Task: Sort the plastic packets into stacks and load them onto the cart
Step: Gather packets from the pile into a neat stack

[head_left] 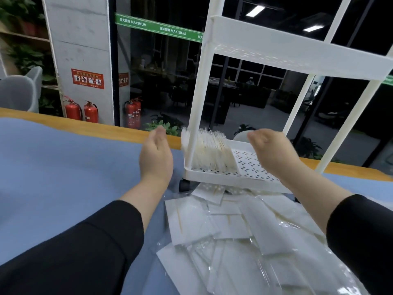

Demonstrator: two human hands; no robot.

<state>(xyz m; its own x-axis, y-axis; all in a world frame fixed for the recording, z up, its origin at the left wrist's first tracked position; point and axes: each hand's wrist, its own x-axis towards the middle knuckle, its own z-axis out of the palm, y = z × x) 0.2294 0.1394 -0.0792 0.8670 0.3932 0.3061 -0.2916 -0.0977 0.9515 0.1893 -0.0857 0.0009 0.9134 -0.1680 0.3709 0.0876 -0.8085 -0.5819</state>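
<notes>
Blue tabletop (63, 162). White cart (251, 167) standing on it, stack of packets (210, 154) upright on bottom shelf, left end. Loose packets (234, 231) piled in front. Left hand (156, 156), right hand (271, 149) raised either side, fingers relaxed, empty.

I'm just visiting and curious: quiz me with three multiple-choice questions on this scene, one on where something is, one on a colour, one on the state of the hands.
1. Where is the stack of packets?
A. on the cart's lower shelf
B. on the cart's top shelf
C. on a grey chair

2. What colour is the cloth on the table?
A. green
B. blue
C. red

3. What are the hands doing?
A. both grip packets
B. one grips the cart
C. both are open and hold nothing

Answers:
1 A, the stack stands in the lower shelf of the cart.
2 B, the cloth is blue.
3 C, the left hand and right hand hover empty.
</notes>
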